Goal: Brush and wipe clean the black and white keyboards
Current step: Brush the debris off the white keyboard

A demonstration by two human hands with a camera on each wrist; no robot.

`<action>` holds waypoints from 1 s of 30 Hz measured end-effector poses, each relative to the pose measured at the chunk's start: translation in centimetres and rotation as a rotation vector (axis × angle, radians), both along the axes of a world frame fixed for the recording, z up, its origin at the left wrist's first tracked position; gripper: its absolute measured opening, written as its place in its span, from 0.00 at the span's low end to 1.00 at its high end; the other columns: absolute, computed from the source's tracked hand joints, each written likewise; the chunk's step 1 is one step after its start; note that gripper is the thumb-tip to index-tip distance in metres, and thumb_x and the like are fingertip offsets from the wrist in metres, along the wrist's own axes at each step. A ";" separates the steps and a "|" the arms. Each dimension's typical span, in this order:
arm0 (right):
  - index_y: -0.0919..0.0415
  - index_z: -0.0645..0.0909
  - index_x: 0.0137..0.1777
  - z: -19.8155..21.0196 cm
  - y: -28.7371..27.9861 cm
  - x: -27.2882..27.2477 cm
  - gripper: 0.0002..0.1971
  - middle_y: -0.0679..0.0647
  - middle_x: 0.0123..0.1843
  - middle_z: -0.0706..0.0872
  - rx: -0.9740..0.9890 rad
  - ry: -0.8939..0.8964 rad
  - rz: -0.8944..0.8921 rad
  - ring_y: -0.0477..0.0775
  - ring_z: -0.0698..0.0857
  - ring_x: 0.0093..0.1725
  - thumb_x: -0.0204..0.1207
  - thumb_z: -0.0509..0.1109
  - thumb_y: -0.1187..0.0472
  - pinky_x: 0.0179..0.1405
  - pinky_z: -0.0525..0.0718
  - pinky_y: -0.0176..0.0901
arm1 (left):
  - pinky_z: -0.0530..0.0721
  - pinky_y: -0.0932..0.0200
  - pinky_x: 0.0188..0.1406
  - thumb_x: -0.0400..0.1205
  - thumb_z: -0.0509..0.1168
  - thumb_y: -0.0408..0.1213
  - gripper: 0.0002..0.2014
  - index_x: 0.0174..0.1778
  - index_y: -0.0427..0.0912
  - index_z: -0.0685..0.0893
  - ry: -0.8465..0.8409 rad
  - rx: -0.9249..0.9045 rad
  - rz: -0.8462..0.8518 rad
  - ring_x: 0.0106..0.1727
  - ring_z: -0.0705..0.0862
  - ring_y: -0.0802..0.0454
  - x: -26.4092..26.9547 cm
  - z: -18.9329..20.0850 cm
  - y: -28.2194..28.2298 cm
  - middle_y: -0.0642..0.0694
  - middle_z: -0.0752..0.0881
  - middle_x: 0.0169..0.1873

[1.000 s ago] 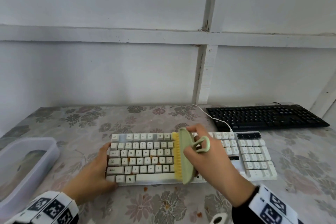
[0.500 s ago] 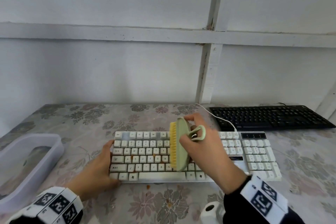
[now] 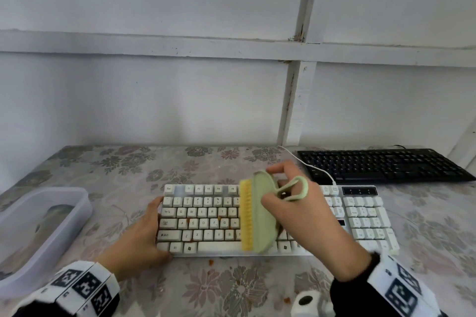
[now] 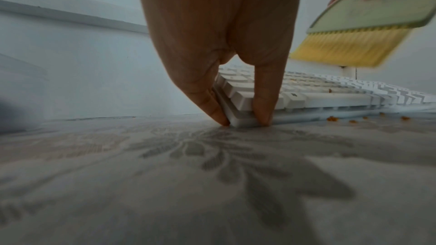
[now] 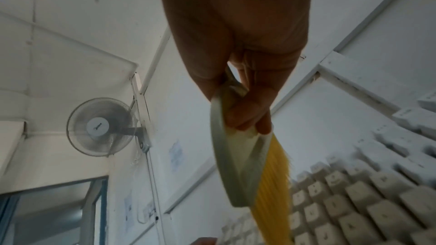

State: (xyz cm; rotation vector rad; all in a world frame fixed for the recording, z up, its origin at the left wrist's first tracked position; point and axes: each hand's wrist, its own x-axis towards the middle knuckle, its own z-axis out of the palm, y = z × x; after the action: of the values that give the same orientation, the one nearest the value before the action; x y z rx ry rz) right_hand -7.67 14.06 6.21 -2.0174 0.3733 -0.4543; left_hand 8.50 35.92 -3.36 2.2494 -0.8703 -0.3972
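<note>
White keyboard (image 3: 360, 216) lay near front edge of desk (image 3: 128, 170), orange crumbs (image 3: 211, 262) on keys and beside it. Left hand (image 3: 139, 237) braced keyboard's left front corner, straight fingers (image 4: 261, 103) against its edges. Right hand (image 3: 306, 221) clamped on green brush (image 3: 262, 216), yellow bristles (image 4: 342, 49) lifted above keys. Black keyboard (image 3: 381, 165) sat at back right corner. Plastic tub (image 3: 43, 229) at left edge.
</note>
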 end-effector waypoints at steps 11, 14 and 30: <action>0.49 0.74 0.50 -3.0 0.9 -1.0 0.11 0.51 0.27 0.74 -0.048 0.146 0.150 0.45 0.65 0.22 0.74 0.64 0.66 0.21 0.65 0.35 | 0.78 0.69 0.55 0.67 0.76 0.42 0.48 0.70 0.67 0.48 -0.002 -0.010 -0.012 0.59 0.78 0.68 0.1 -0.1 0.0 0.70 0.70 0.60; 0.50 0.76 0.50 -1.4 0.6 -1.1 0.11 0.52 0.31 0.81 -0.018 0.128 0.122 0.42 0.70 0.20 0.73 0.64 0.67 0.19 0.68 0.32 | 0.80 0.70 0.51 0.67 0.76 0.40 0.48 0.69 0.67 0.47 0.001 0.006 -0.003 0.55 0.81 0.66 0.2 -0.3 0.0 0.65 0.75 0.58; 0.52 0.75 0.51 -2.1 0.3 -1.0 0.10 0.48 0.27 0.74 -0.029 0.199 0.131 0.41 0.67 0.19 0.73 0.64 0.67 0.18 0.66 0.32 | 0.78 0.73 0.50 0.66 0.77 0.42 0.48 0.67 0.70 0.46 -0.012 -0.002 0.002 0.58 0.78 0.68 0.4 -0.5 0.0 0.67 0.72 0.60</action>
State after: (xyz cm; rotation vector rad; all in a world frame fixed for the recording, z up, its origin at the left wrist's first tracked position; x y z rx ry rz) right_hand -8.64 14.36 4.13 -2.1067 0.3544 -0.1790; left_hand 8.88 35.95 -3.88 2.2529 -0.8741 -0.3821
